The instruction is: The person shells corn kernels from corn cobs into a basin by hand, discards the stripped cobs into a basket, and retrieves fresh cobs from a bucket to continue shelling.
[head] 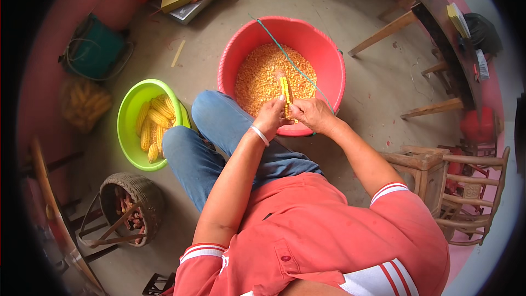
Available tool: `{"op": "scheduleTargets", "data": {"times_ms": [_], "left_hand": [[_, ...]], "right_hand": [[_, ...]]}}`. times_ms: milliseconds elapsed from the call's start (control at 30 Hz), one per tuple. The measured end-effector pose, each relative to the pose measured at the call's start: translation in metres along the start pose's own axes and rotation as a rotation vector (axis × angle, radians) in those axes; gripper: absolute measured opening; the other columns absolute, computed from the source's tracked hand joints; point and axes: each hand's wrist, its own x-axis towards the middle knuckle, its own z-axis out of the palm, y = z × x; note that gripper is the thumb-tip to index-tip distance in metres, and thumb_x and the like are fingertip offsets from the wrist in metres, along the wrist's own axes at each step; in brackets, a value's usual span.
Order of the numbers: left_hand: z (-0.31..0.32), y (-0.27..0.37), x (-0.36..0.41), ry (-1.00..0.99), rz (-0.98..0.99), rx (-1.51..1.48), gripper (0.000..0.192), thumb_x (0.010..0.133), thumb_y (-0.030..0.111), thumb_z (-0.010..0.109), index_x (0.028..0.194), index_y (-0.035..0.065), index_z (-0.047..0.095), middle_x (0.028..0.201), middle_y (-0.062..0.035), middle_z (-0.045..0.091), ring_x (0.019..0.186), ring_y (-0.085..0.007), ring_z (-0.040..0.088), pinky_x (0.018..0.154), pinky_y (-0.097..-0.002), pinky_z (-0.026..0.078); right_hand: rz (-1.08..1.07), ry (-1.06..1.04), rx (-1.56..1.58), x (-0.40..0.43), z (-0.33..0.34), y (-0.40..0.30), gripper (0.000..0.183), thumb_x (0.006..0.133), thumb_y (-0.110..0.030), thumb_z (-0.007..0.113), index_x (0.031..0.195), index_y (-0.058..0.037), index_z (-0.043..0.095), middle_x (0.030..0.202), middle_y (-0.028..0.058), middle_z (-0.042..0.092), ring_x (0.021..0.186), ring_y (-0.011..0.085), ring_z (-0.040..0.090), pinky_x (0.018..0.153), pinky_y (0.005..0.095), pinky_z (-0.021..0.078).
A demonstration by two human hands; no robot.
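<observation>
My left hand (271, 116) grips the lower part of a partly shelled corn cob (284, 86), its thumb lying along the side. Yellow kernels still cover the near face of the cob, while its tip looks bare. From the other side my right hand (311, 112) presses its thumb and curled fingers against the cob's lower end. Both hands are over the near rim of a large red plastic tub (328, 61). Loose corn kernels (259, 70) cover the tub's bottom. A green cord (283, 51) stretches across the tub's opening.
Left of my knees stands a lime-green bucket (126, 131) with several corn cobs (159, 118). Behind it lies a bag of cobs (86, 100). A woven basket (154, 209) holds reddish stripped cobs (130, 213). Wooden table legs (384, 33) and a chair (472, 181) stand right.
</observation>
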Motion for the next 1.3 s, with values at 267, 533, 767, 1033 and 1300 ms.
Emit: {"op": "scheduleTargets", "data": {"times_ms": [267,533,767,1033,1300], "left_hand": [[-0.012,-0.007,0.008,-0.029,0.013,-0.080,0.024,0.095,0.029,0.051,0.102,0.0062,0.054,0.090,-0.0028,0.060,0.075,-0.0114,0.058,0.073,-0.0323,0.054],[-0.002,-0.002,0.001,-0.067,0.104,0.136,0.021,0.090,0.016,0.060,0.103,0.0004,0.056,0.091,-0.0051,0.060,0.084,-0.0150,0.061,0.079,-0.0309,0.053],[-0.008,-0.006,0.004,-0.106,0.118,0.243,0.026,0.089,0.014,0.059,0.108,-0.0026,0.052,0.097,-0.0094,0.062,0.093,-0.0174,0.062,0.083,-0.0322,0.053],[-0.003,-0.004,0.001,-0.078,0.116,0.170,0.024,0.089,0.010,0.058,0.106,-0.0029,0.050,0.099,-0.0109,0.061,0.092,-0.0189,0.062,0.083,-0.0331,0.054],[-0.006,-0.006,0.000,-0.023,0.113,0.213,0.025,0.086,0.008,0.059,0.106,-0.0036,0.049,0.097,-0.0109,0.060,0.087,-0.0194,0.062,0.081,-0.0321,0.054]], "right_hand": [[0.161,0.326,0.167,0.005,0.006,0.035,0.029,0.092,-0.029,0.048,0.088,-0.0022,0.057,0.081,0.0178,0.061,0.083,0.0327,0.062,0.070,0.0442,0.0465],[0.402,-0.008,-0.004,0.020,-0.005,-0.002,0.047,0.092,-0.049,0.043,0.089,-0.0052,0.058,0.079,0.0165,0.063,0.080,0.0351,0.062,0.070,0.0459,0.0471],[0.173,0.083,-0.181,0.017,0.015,-0.005,0.033,0.092,-0.035,0.045,0.084,-0.0046,0.056,0.071,0.0176,0.062,0.071,0.0374,0.062,0.063,0.0485,0.0469],[0.161,0.102,-0.050,0.011,0.009,0.008,0.027,0.091,-0.029,0.047,0.082,-0.0049,0.054,0.074,0.0170,0.062,0.070,0.0376,0.061,0.062,0.0493,0.0461],[0.378,0.159,0.026,0.027,-0.023,0.007,0.037,0.092,-0.040,0.047,0.084,-0.0047,0.054,0.071,0.0146,0.062,0.074,0.0353,0.062,0.064,0.0474,0.0472]]}}
